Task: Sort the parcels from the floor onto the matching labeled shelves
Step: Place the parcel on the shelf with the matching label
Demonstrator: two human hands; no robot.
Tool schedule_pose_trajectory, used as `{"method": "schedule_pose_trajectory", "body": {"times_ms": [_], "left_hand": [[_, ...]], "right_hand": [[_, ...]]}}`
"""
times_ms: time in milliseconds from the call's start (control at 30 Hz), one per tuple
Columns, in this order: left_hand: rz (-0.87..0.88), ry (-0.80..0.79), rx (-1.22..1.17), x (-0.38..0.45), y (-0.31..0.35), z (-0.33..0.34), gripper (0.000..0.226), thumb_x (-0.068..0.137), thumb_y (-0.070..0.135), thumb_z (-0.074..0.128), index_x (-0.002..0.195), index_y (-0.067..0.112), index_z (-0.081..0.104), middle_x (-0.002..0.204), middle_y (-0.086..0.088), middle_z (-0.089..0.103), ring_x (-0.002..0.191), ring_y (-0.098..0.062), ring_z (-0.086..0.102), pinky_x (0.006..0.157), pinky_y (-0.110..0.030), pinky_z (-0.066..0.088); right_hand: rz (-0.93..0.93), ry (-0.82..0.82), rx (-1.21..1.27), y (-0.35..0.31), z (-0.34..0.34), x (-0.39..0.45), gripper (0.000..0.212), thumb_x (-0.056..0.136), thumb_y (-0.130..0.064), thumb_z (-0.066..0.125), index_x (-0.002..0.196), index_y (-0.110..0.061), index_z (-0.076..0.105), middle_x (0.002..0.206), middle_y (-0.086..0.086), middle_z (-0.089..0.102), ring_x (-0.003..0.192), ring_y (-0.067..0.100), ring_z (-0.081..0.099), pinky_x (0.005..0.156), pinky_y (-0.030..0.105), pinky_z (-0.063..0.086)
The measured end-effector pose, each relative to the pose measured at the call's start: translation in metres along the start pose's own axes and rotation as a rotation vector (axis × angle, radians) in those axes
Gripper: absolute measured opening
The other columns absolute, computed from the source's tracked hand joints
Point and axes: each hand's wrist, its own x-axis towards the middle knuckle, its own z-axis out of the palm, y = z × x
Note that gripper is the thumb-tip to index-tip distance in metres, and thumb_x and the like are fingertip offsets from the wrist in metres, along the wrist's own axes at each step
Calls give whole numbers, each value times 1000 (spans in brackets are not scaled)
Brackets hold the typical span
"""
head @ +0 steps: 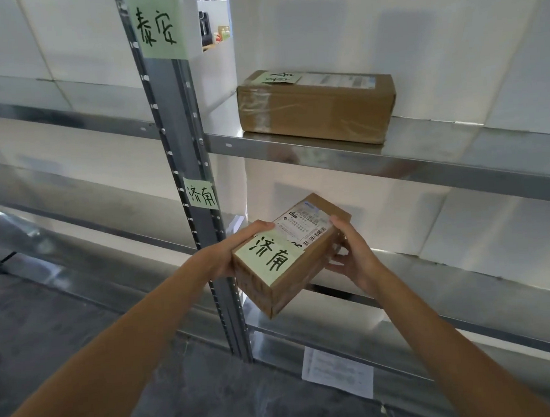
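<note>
A small cardboard parcel (281,273) with a green handwritten label and a white shipping label is held in the air in front of the metal shelving. My left hand (234,247) grips its left side, thumb on top. My right hand (351,251) grips its right side, fingers curled under. The parcel hovers at the level of the lower shelf (435,281). The shelf post (192,155) carries a green label (202,197) with the same characters as the parcel's, and a different green label (158,26) higher up. A longer cardboard parcel (315,106) lies on the upper shelf (443,160).
A white sheet of paper (337,371) lies below the lowest shelf rail. Dark grey floor (64,327) spreads to the left. Another bay of bare metal shelves (65,118) stands left of the post. White wall panels back the shelving.
</note>
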Motion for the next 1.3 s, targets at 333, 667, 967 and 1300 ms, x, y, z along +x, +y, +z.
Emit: {"method": "schedule_pose_trajectory", "body": {"times_ms": [333, 667, 967, 1300], "left_hand": [[-48, 275, -190, 61, -25, -17, 78, 90, 77, 35, 128, 15, 64, 131, -19, 66, 112, -34, 62, 91, -46, 52], [142, 459, -305, 105, -11, 6, 57, 95, 71, 36, 122, 33, 69, 122, 2, 74, 122, -23, 63, 113, -47, 40], [56, 659, -444, 145, -10, -6, 36, 105, 41, 45, 109, 17, 71, 108, -10, 76, 95, -27, 71, 87, -41, 58], [85, 550, -207, 179, -18, -25, 46, 93, 68, 47, 104, 30, 71, 105, -2, 77, 108, -28, 68, 107, -50, 48]], "right_hand": [[71, 207, 137, 21, -5, 54, 58, 92, -52, 63, 136, -16, 54, 128, 8, 61, 113, 25, 59, 97, 55, 55], [59, 338, 276, 39, 1, 94, 67, 88, -55, 67, 141, -19, 46, 136, 7, 61, 124, 27, 58, 97, 50, 52], [31, 355, -202, 42, -12, 104, 65, 95, -53, 59, 140, -10, 40, 126, 4, 53, 111, 21, 50, 106, 39, 42], [59, 302, -286, 61, -10, 121, 47, 98, -56, 51, 116, -14, 39, 110, 2, 55, 92, 15, 57, 85, 30, 43]]}}
